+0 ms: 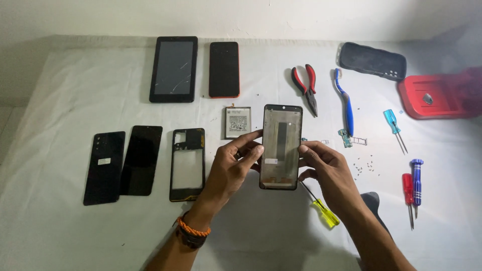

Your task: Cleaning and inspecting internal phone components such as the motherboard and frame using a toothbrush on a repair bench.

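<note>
Phone frame held upright above the middle of the table, inner side toward the camera, a dark strip down its centre. Left hand grips the frame's left edge, fingers closed on it, thumb on the face. Right hand pinches the right edge, fingers together on the frame. Left wrist carries an orange braided band.

Below the right hand, on the cloth: yellow-handled screwdriver. Just behind the frame lies a battery. Left of the hands, in a row: empty phone chassis, dark screen panel, black back cover.

Toward the far edge: cracked tablet and a black phone with a red rim, side by side. Right of centre: red-handled pliers, blue toothbrush, small circuit board, loose screws. Near the right edge: light blue screwdriver, red screwdriver and dark blue screwdriver touching, red case, dark case.
</note>
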